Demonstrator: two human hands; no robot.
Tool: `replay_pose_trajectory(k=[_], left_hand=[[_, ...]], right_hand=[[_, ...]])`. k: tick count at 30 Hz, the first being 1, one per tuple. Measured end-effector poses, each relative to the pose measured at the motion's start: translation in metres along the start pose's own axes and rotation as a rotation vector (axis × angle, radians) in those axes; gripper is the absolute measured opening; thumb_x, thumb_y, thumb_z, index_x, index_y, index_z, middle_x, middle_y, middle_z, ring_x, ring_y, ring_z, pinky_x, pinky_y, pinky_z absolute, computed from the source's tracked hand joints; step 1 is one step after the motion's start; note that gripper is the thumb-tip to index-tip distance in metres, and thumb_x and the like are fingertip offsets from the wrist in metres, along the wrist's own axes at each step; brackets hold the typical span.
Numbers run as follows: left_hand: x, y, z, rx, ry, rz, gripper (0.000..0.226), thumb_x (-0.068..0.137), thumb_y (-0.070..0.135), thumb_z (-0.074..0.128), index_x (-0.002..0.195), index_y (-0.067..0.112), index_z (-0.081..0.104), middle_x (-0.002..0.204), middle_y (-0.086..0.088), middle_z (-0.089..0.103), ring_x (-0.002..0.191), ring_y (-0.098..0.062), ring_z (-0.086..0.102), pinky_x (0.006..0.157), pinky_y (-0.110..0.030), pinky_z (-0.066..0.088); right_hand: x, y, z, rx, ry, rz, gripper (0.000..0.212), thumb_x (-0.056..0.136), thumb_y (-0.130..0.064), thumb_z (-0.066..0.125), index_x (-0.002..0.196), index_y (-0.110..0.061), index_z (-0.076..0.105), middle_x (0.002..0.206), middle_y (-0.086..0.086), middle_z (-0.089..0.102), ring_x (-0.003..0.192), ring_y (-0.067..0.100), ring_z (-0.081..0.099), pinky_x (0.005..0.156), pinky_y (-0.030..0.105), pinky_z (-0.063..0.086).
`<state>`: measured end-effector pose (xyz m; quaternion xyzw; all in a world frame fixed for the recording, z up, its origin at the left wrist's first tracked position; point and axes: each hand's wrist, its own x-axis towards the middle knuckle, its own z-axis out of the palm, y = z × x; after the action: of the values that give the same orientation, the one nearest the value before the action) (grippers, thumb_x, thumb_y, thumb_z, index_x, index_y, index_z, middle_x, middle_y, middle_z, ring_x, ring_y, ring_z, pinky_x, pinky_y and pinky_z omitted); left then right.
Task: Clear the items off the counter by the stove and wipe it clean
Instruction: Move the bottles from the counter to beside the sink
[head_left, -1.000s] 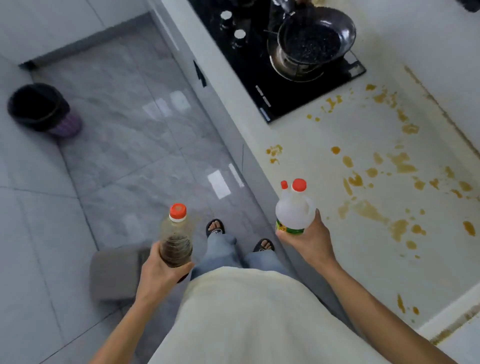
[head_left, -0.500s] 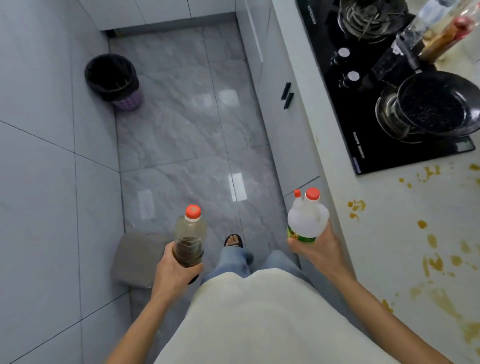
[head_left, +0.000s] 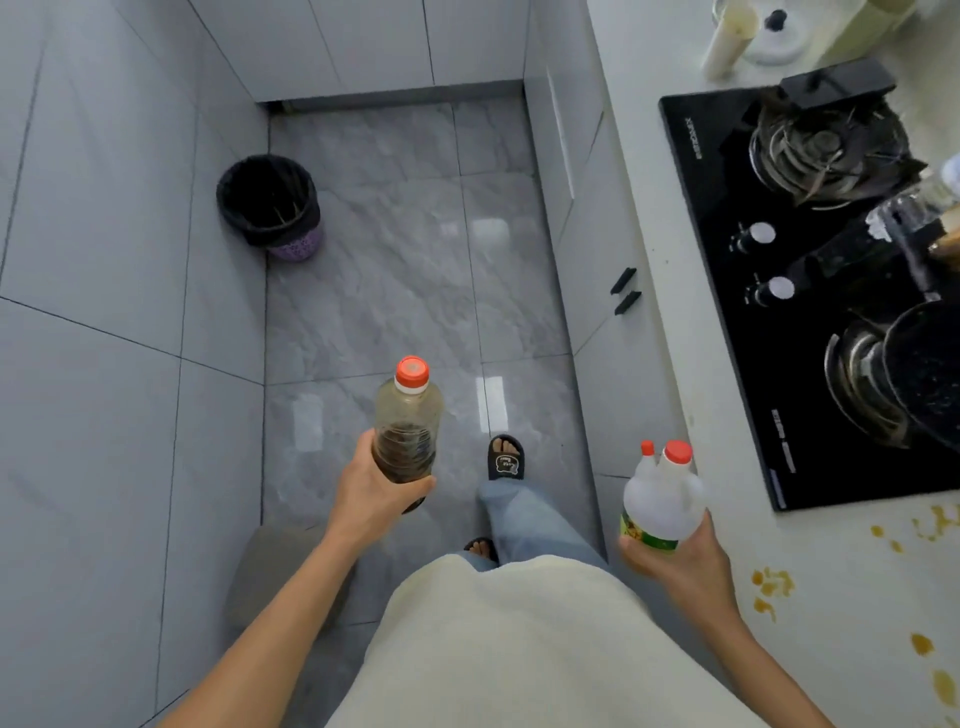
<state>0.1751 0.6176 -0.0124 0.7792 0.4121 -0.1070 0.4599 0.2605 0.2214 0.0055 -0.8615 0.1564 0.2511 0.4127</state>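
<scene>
Counter (head_left: 675, 291) stained | left hand (head_left: 371, 493) forward, gripping brown bottle (head_left: 408, 421) | right hand (head_left: 680, 561) gripping white jug (head_left: 662, 499) beside counter

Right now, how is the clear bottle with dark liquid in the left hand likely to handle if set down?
The clear bottle is probably light: dark liquid fills only its lower part. Tall and narrow, it may tip if nudged, then roll. The left hand wraps its base, and its orange cap looks closed, so spilling seems unlikely.
</scene>
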Motion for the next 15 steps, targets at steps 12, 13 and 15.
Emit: replay_pose_trajectory(k=[12, 13, 15], left_hand=[[0.071, 0.025, -0.055, 0.026, 0.071, -0.224, 0.075, 0.055, 0.039, 0.094, 0.114, 0.042, 0.047, 0.099, 0.02, 0.068, 0.09, -0.002, 0.065, 0.066, -0.025, 0.049], [0.077, 0.023, -0.059, 0.021, 0.08, -0.251, 0.076, 0.055, 0.038, 0.094, 0.115, 0.041, 0.048, 0.1, 0.019, 0.068, 0.091, -0.005, 0.066, 0.068, -0.028, 0.051], [0.092, 0.018, -0.07, 0.019, 0.09, -0.296, 0.076, 0.053, 0.039, 0.095, 0.115, 0.037, 0.051, 0.101, 0.016, 0.07, 0.093, -0.011, 0.069, 0.075, -0.037, 0.055]], right_hand=[[0.159, -0.187, 0.049, -0.026, -0.123, -0.137, 0.084, 0.063, -0.032, 0.096, 0.132, -0.036, 0.049, 0.117, -0.01, 0.068, 0.106, 0.02, 0.067, 0.077, 0.033, 0.058], [0.172, -0.203, 0.055, -0.02, -0.127, -0.144, 0.085, 0.062, -0.032, 0.096, 0.132, -0.037, 0.049, 0.117, -0.01, 0.069, 0.107, 0.02, 0.067, 0.08, 0.037, 0.06], [0.195, -0.236, 0.068, -0.016, -0.14, -0.163, 0.086, 0.062, -0.035, 0.095, 0.133, -0.04, 0.047, 0.117, -0.011, 0.068, 0.107, 0.019, 0.067, 0.082, 0.04, 0.061]])
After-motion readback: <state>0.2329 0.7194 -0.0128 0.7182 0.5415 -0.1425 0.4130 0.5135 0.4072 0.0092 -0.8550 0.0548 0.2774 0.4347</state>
